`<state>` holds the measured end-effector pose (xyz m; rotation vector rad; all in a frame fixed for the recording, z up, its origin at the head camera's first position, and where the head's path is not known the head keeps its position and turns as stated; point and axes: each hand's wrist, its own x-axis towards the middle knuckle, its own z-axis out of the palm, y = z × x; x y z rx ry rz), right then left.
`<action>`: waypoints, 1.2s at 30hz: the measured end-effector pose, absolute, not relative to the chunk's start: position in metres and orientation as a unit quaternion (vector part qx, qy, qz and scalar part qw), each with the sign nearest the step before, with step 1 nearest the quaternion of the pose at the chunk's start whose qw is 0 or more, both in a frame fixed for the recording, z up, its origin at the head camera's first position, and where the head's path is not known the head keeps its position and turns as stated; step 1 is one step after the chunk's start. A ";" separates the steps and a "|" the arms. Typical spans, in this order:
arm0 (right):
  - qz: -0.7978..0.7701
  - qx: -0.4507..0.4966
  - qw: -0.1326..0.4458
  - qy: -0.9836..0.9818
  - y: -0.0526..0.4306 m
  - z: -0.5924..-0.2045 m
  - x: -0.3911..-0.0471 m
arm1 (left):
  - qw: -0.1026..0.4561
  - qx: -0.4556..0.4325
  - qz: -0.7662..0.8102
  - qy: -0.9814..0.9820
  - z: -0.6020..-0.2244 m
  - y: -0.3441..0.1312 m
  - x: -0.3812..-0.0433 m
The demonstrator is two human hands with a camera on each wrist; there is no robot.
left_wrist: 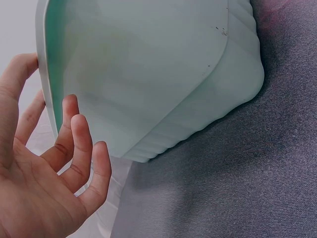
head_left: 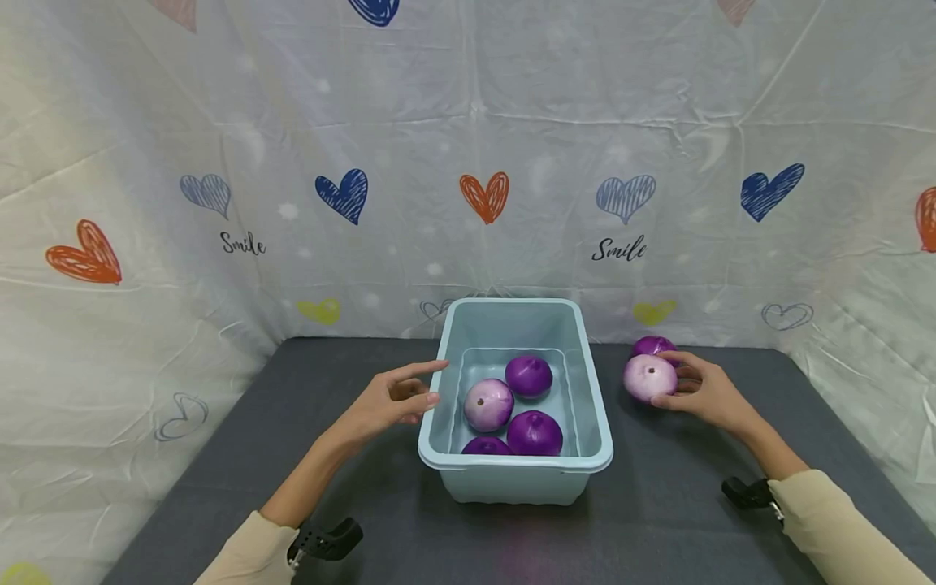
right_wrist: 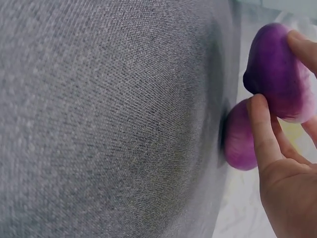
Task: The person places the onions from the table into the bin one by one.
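My right hand (head_left: pixel 698 392) holds a purple onion (head_left: pixel 650 379) between thumb and fingers, its pale end facing up toward the head view. In the right wrist view the held onion (right_wrist: pixel 277 69) shows its dark pointed tip, raised off the table. Just behind it, a second purple onion (head_left: pixel 653 345) lies on the table, partly hidden. At the left rim of a light blue plastic bin (head_left: pixel 515 481), my left hand (head_left: pixel 391 400) has its fingertips against the edge, the other fingers loosely bent. Inside the bin lie several onions (head_left: pixel 535 434), one of them pale side up (head_left: pixel 488 405).
A dark grey cloth (head_left: pixel 351 357) covers the table. Behind it and at both sides hangs a white curtain (head_left: pixel 409 268) printed with hearts. The bin stands in the middle, its far end close to the curtain. Each wrist wears a black strap (head_left: pixel 329 539).
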<state>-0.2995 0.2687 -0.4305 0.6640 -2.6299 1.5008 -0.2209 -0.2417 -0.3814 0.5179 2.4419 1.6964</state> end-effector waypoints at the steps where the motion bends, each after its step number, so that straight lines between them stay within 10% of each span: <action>1: 0.487 0.210 0.019 -0.847 0.270 -0.430 -0.298 | 0.062 0.170 0.561 0.807 -0.381 -0.242 -0.221; 36: 0.563 0.192 -0.030 -0.804 0.271 -0.379 -0.284 | 0.059 0.181 0.559 0.807 -0.381 -0.243 -0.222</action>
